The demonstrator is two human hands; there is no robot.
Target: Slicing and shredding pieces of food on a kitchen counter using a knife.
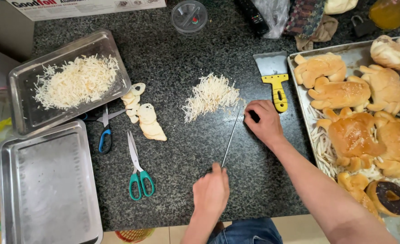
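The left hand is closed around the handle of a long knife near the front edge of the dark speckled stone desk, its thin blade running up and away toward a loose heap of pale shredded strips at the middle of the desk. The right hand rests at the far end of the blade with fingers curled down and pressing there; it grips nothing else. Holding both ends this way seems to steady the blade just beside the heap.

Just beyond the right hand lies a yellow-handled scraper, its wide metal blade pointing to the back edge, within easy reach. At the right edge a large baking tray carries golden braided bread loaves, more pale strips and a chocolate-glazed doughnut.

At the left edge a steel tray holds more shreds, and an empty steel tray sits at the front left corner. Between them and the heap lie pieces of pale dough, teal-handled scissors and blue-handled scissors.

At the back left corner a long white carton with red and black print lies along the edge. A round clear plastic lid sits at the back middle, with a black remote and clear bags beside it.
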